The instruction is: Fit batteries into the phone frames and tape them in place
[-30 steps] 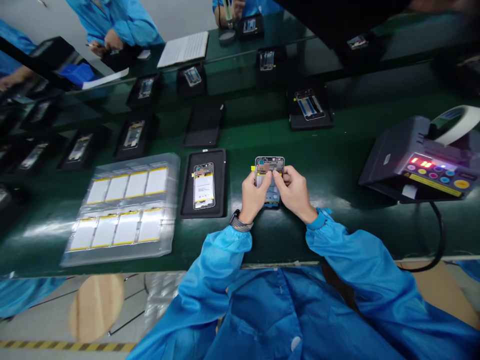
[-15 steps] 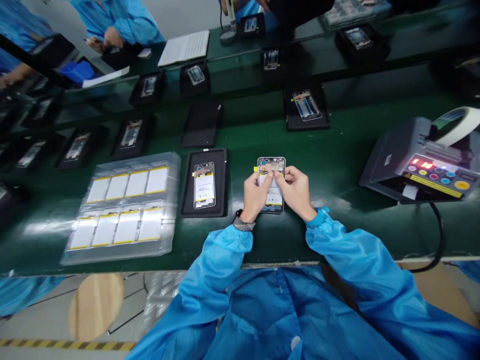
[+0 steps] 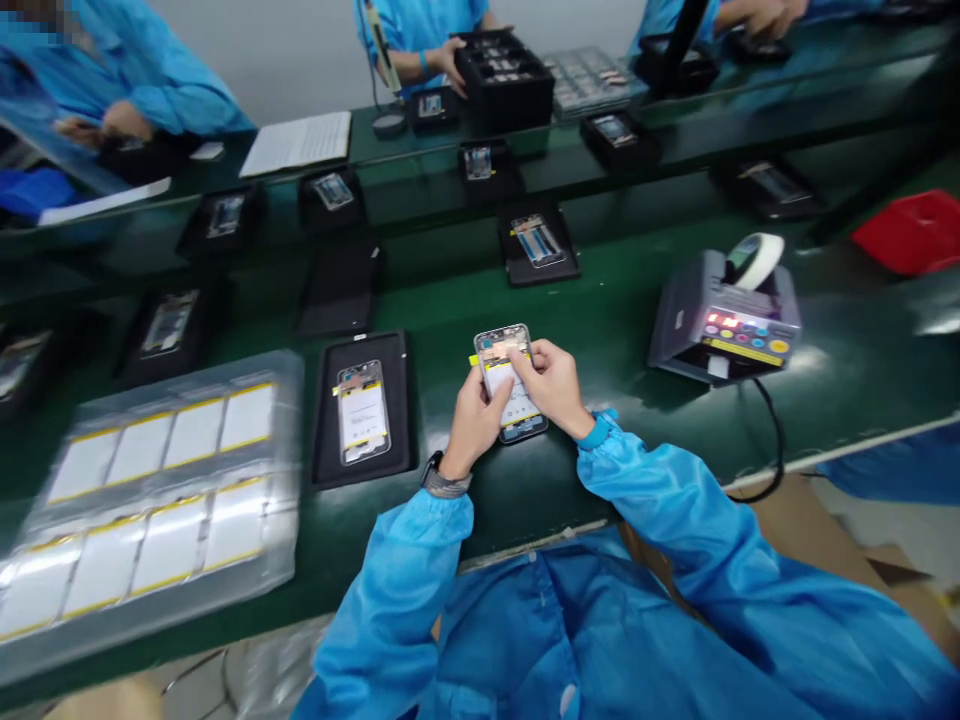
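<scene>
A: Where is the phone (image 3: pixel 517 408)?

B: Between the person's two hands, over the smooth, glossy green table (image 3: pixel 424 310). It is a slim rectangle with rounded corners and a thin pale rim, tilted slightly. Whether its underside touches the surface, one cannot tell.

A: And the grip?

B: Clamped on the phone from both sides. The left hand (image 3: pixel 474 422) holds one long edge, its thumb over the flat white battery; the right hand (image 3: pixel 556 388) holds the other, its thumb near the copper-coloured patch (image 3: pixel 495 351). A small yellow tab (image 3: pixel 474 360) juts from the upper left edge.

A: What lies to the left?

B: A shallow black tray (image 3: pixel 325 440), matte and rectangular, with a second open phone (image 3: pixel 363 415) in it. Beyond that is a shiny clear plastic tray (image 3: pixel 288 490) with two rows of thin white slabs (image 3: pixel 199 437) edged in yellow.

A: And on the right?

B: A boxy grey machine (image 3: pixel 679 320) with rounded coloured buttons and glowing red digits, a ring of pale tape (image 3: pixel 759 262) standing in its top. Farther off is a glossy red bin (image 3: pixel 909 232).

A: The sleeves (image 3: pixel 409 570)?

B: Shiny, creased blue cloth, gathered at the wrists.
</scene>
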A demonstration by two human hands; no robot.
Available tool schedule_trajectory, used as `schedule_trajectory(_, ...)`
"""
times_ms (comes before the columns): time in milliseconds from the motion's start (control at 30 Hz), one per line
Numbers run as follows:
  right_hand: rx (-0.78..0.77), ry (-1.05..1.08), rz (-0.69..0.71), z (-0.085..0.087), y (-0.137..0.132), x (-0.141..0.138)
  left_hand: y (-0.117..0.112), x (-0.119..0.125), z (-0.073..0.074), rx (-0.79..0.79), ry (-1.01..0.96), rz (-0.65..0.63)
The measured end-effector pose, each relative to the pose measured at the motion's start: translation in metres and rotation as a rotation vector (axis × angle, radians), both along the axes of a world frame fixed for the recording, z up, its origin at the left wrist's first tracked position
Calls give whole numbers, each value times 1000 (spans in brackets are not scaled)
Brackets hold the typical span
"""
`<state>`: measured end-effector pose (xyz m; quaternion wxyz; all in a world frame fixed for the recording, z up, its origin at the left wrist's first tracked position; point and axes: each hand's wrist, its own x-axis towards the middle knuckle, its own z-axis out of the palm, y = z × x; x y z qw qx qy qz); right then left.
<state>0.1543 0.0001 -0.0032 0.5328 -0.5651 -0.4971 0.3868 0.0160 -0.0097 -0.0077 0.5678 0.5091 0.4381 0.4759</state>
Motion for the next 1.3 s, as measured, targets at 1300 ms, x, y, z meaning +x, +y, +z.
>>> schedule_trajectory(1300,-125,113,-882,54,-99,174,6,-3,3,-88,-189,-44)
